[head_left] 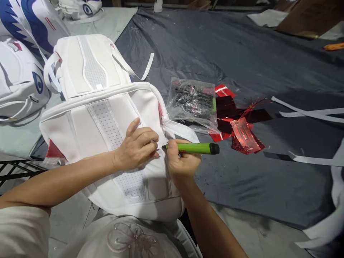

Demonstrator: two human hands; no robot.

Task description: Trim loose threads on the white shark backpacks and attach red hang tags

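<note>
A white backpack [122, 107] lies with its padded back panel up, its near end against my lap. My right hand [185, 163] is closed around a green marker pen [200, 148] with black ends. The dark tip points left, close to my left fingertips and the bag's surface. My left hand [138, 147] rests on the right half of the panel, fingers curled and pinched by the pen tip. What they pinch is too small to make out. A white strap [182, 130] comes out beside my right hand.
Another white backpack [91, 66] lies just beyond, with more white-and-blue bags [20, 82] at the left. On the dark cloth-covered table [242, 64] are a clear plastic bag [192, 102], red foil tags [245, 134] and white straps [311, 113]. A cardboard box [311, 18] stands far right.
</note>
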